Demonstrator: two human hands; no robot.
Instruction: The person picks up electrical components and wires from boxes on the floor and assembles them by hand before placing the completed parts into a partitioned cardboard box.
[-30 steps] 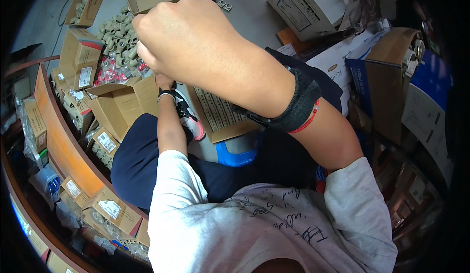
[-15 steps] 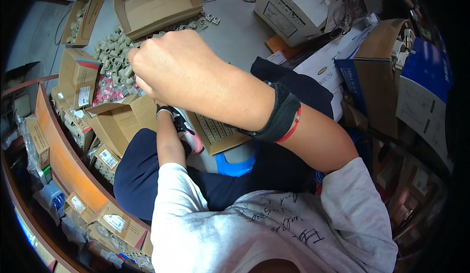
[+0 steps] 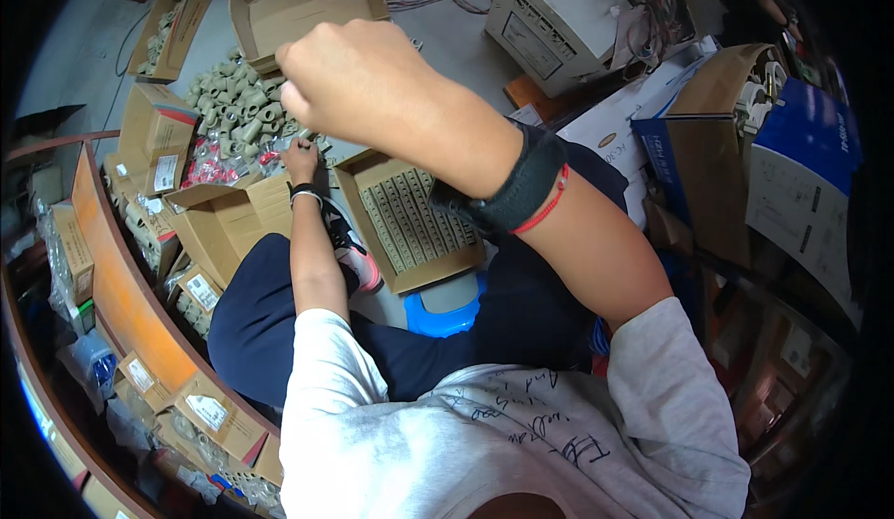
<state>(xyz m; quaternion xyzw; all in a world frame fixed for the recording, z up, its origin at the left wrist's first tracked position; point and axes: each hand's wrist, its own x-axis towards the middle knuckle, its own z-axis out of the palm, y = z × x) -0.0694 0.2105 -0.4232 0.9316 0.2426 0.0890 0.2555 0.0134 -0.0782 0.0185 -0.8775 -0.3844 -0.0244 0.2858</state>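
Observation:
My right hand (image 3: 349, 77) is raised in front of me with its fingers curled under. The back of the hand hides whatever is in them. Beyond and below it lies a heap of grey plastic pipe fittings (image 3: 228, 100) on the floor. My left hand (image 3: 300, 158) is low at the near edge of this heap, its small fingers closed around something I cannot make out. Close to my left hand are clear and red plastic bags (image 3: 209, 167). An open carton (image 3: 400, 282) between my legs holds tight rows of small grey parts (image 3: 414, 216).
An empty carton (image 3: 200, 240) stands left of my left forearm; another open carton (image 3: 307, 21) lies behind the heap. A wooden board edge (image 3: 121, 268) runs along the left. Far right are a beige metal case (image 3: 549, 30) and a box of fittings (image 3: 712, 128). A blue plastic piece (image 3: 442, 319) lies near my legs.
My right hand has moved up and to the right, away from over the heap. My left hand, hidden behind it before, now shows beside the fittings. More of the carton with rows is visible.

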